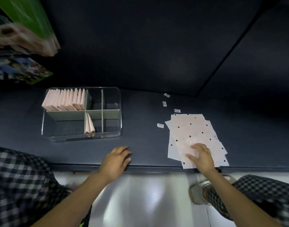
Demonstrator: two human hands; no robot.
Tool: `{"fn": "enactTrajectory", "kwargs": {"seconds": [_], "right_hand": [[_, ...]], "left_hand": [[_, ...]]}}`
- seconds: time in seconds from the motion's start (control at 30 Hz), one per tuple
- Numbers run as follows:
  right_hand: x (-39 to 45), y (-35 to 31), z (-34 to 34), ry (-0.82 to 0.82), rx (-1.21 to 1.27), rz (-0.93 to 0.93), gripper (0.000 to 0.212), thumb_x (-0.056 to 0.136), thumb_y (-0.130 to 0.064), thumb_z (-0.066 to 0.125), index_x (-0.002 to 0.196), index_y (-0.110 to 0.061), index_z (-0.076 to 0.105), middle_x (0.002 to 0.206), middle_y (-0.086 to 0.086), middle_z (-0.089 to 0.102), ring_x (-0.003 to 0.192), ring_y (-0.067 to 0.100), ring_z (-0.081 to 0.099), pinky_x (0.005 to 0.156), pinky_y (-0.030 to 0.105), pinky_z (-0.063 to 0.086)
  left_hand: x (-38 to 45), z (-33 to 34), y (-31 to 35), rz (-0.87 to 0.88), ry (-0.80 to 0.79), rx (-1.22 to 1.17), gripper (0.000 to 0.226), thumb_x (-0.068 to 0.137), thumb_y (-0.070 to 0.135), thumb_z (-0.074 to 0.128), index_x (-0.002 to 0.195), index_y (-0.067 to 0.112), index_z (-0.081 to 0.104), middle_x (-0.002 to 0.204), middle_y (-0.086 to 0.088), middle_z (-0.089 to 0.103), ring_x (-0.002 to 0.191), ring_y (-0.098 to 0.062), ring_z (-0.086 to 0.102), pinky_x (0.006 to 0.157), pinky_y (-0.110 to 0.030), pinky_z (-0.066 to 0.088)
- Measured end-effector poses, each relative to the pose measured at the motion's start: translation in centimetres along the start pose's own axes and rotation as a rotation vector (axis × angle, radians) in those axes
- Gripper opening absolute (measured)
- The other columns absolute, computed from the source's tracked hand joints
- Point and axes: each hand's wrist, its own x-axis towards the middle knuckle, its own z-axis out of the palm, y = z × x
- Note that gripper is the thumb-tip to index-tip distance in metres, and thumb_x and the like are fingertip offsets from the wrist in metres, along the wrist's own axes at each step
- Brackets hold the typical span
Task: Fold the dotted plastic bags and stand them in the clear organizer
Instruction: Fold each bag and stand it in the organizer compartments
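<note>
A loose pile of flat pink plastic bags with black dots (192, 128) is lying on the dark table (140, 128), being pressed by the right hand (201, 155) with spread fingers. The left hand (116, 158) is resting flat beside it, holding nothing. Folded pink bags (65, 99) are being kept upright in the clear plastic organizer (81, 138).

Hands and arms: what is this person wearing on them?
Both forearms are bare, with no sleeves, gloves or watch showing. The right hand has a thin ring on one of its fingers. The left hand shows no ring or other jewellery.
</note>
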Motion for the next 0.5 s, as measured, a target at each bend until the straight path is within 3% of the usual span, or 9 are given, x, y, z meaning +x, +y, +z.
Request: {"fn": "enactTrajectory", "kwargs": {"seconds": [0.1, 0.2, 0.37, 0.5], "right_hand": [[0.2, 0.1, 0.3, 0.086, 0.055, -0.02, 0.009, 0.083, -0.013, 0.069, 0.09, -0.011, 0.064, 0.11, 0.001, 0.05, 0.109, 0.024, 0.047, 0.083, 0.023, 0.035], [0.6, -0.2, 0.3, 0.109, 0.051, 0.0, 0.012, 0.085, -0.005, 0.064, 0.076, -0.013, 0.061, 0.104, 0.001, 0.053, 0.096, 0.018, 0.047, 0.075, 0.024, 0.035], [0.7, -1.8, 0.2, 0.07, -0.024, 0.002, 0.014, 0.087, 0.0, 0.052, 0.084, -0.008, 0.063, 0.101, 0.01, 0.057, 0.099, 0.028, 0.048, 0.08, 0.034, 0.042], [-0.5, -5.1, 0.7, -0.022, 0.119, -0.105, 0.018, 0.089, 0.002, 0.038, 0.084, -0.013, 0.048, 0.08, 0.006, 0.064, 0.08, 0.032, 0.058, 0.073, 0.038, 0.044]], "left_hand": [[-0.6, 0.9, -0.5, 0.011, -0.04, 0.086, 0.043, 0.1, 0.037, 0.038, 0.141, 0.025, 0.04, 0.155, 0.008, 0.021, 0.143, -0.012, 0.018, 0.115, -0.022, 0.013], [-0.7, 1.1, -0.4, 0.01, -0.047, 0.072, 0.044, 0.1, 0.035, 0.041, 0.142, 0.024, 0.038, 0.156, 0.007, 0.018, 0.145, -0.013, 0.014, 0.116, -0.024, 0.01], [-0.8, 1.1, -0.1, 0.0, -0.064, 0.031, 0.045, 0.098, 0.031, 0.045, 0.142, 0.023, 0.038, 0.157, 0.006, 0.017, 0.146, -0.015, 0.012, 0.117, -0.028, 0.01], [-0.5, 0.9, 0.7, -0.03, -0.063, 0.017, 0.044, 0.099, 0.032, 0.045, 0.142, 0.026, 0.038, 0.154, 0.008, 0.024, 0.143, -0.013, 0.017, 0.114, -0.024, 0.017]]}}
